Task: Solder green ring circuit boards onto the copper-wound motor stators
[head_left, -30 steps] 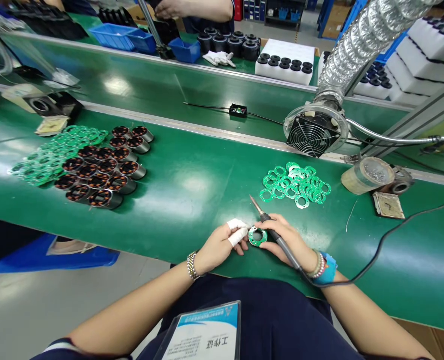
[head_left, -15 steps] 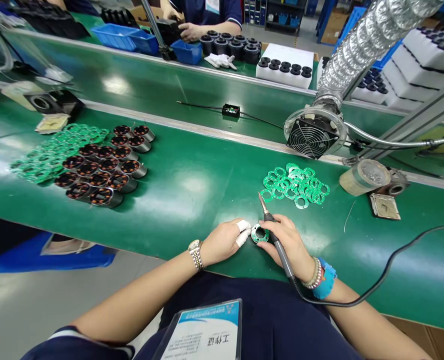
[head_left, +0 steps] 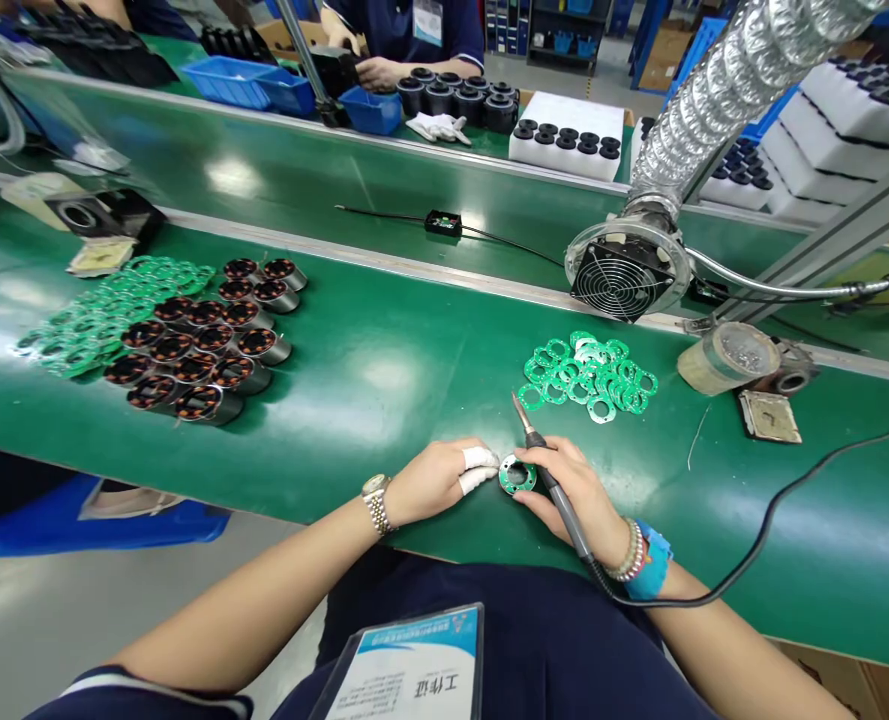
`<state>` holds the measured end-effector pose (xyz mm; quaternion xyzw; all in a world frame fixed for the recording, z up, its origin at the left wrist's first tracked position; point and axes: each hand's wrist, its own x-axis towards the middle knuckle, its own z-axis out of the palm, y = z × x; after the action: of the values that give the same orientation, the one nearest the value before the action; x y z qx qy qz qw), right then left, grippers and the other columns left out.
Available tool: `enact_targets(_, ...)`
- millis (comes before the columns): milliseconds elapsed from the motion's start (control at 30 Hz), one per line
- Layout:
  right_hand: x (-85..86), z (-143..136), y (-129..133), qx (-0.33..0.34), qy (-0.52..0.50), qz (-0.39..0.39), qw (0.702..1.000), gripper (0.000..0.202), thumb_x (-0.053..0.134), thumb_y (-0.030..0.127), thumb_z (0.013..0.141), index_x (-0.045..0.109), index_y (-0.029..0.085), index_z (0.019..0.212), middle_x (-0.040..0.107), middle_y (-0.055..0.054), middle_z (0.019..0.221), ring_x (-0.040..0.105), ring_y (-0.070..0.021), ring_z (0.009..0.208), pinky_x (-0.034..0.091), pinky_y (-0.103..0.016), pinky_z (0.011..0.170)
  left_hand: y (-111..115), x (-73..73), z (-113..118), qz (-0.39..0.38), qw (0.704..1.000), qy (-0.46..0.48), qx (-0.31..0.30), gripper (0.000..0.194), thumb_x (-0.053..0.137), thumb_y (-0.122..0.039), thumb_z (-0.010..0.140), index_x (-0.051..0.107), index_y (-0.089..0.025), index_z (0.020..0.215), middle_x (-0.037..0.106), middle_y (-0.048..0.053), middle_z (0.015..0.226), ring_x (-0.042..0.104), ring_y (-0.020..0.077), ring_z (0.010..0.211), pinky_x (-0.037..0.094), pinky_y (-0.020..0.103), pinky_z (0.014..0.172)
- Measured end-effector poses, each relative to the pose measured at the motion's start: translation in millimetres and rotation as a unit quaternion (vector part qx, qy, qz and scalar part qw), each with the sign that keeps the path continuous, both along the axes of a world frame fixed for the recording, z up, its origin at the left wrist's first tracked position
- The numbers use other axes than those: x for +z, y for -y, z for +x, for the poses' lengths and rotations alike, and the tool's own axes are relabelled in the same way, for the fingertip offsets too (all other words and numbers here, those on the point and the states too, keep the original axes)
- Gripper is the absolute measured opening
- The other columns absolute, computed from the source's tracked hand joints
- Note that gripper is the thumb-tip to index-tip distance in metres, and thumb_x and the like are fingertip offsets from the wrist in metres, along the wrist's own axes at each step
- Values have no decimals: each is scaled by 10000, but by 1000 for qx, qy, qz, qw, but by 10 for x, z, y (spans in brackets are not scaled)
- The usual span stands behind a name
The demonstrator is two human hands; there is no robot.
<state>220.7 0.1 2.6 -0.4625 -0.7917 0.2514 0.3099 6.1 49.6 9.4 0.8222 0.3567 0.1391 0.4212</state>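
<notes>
A stator topped by a green ring-shaped circuit board (head_left: pixel 507 484) stands on the bench in front of me. My right hand (head_left: pixel 583 495) grips a soldering iron (head_left: pixel 562 503), its tip pointing up and away from the board. Thumb and fingertips of that same hand also rest around the stator's right side. From the left, my left hand (head_left: pixel 436 480) reaches in with white finger covers on; its fingertips are pinched together at the board's left edge, and whatever is between them is hidden. Loose green ring boards (head_left: pixel 601 375) lie in a pile beyond my right hand.
Copper-wound stators (head_left: pixel 211 340) stand in rows at the left, beside more green boards (head_left: pixel 114 310). A fume fan (head_left: pixel 620 278) hangs at the back right. Below it are a cup (head_left: pixel 725 358) and a soldering sponge (head_left: pixel 770 415). The iron's cord (head_left: pixel 770 540) trails right. A co-worker (head_left: pixel 414 45) sits opposite.
Both hands and the stator sit slightly further left and lower in the picture; the whole view has shifted a little. The grip on the soldering iron stays the same.
</notes>
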Motion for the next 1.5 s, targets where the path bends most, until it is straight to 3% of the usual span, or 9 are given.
enact_targets(100, 1, 1, 17, 2, 0, -7, 1000, 380, 616, 251, 794, 511, 228, 1158, 584, -95, 1085, 538, -232, 1038, 477, -398, 869, 50, -3, 118, -20, 999, -16, 36, 169, 460, -253, 816, 560, -171, 706, 586, 44, 722, 545, 153, 659, 431, 264, 653)
enact_targets(233, -12, 4, 17, 2, 6, 10, 1000, 387, 606, 210, 794, 496, 222, 1165, 600, -102, 1070, 546, -247, 1035, 492, -411, 859, 137, -79, 247, -294, 945, 52, 136, 228, 376, -274, 832, 447, -172, 640, 482, -16, 506, 465, 109, 410, 384, 217, 419)
enact_targets(333, -21, 10, 0, 7, 6, 24, 1000, 379, 593, 198, 798, 497, 221, 1163, 608, -109, 1073, 568, -248, 1019, 510, -406, 845, 139, -143, 210, -345, 919, 100, 161, 227, 452, -340, 821, 502, -146, 714, 518, -18, 526, 484, 91, 406, 392, 194, 403)
enact_targets(500, -51, 26, -11, 6, 7, 40, 999, 383, 591, 205, 791, 501, 233, 1162, 610, -107, 1077, 589, -249, 1014, 530, -387, 828, 63, -220, 60, -278, 935, 165, 148, 275, 634, -386, 729, 655, -137, 844, 618, 30, 687, 561, 109, 572, 495, 234, 563)
enact_targets(800, -28, 9, -11, 3, -2, 23, 1000, 365, 606, 196, 787, 513, 227, 1139, 596, -104, 1076, 583, -234, 1004, 517, -374, 837, -21, -189, 19, -48, 993, 91, 51, 212, 516, -309, 841, 674, -167, 832, 664, 64, 827, 597, 151, 745, 463, 249, 715)
enact_targets(1033, -25, -4, -7, 8, -22, 13, 1000, 385, 616, 198, 784, 510, 219, 1154, 596, -101, 1071, 564, -230, 1000, 503, -373, 838, 159, -142, 300, 2, 982, 42, 186, 85, 539, -162, 748, 541, -154, 663, 546, 5, 620, 500, 112, 544, 402, 213, 525)
enact_targets(1167, -43, -3, 2, 13, -30, 6, 999, 376, 603, 202, 797, 503, 219, 1159, 596, -91, 1078, 539, -224, 1027, 480, -376, 869, 316, -138, 402, 101, 965, -37, 241, 136, 548, -174, 755, 531, -159, 621, 542, 18, 620, 502, 118, 527, 408, 228, 505)
enact_targets(1367, -61, -8, 9, 15, -33, -4, 999, 360, 595, 225, 809, 500, 220, 1156, 591, -82, 1076, 531, -212, 1015, 474, -362, 864, 539, -194, 204, 305, 944, -57, 113, 262, 409, -129, 853, 577, -144, 1054, 654, 97, 968, 616, 190, 825, 520, 291, 690)
enact_targets(1500, -65, -11, 6, 15, -33, -4, 999, 350, 596, 229, 810, 505, 223, 1148, 589, -79, 1071, 525, -208, 1004, 472, -361, 860, 534, -118, 46, 317, 936, -152, 16, 433, 410, -48, 793, 509, -146, 1203, 616, 109, 1124, 583, 241, 972, 542, 331, 694)
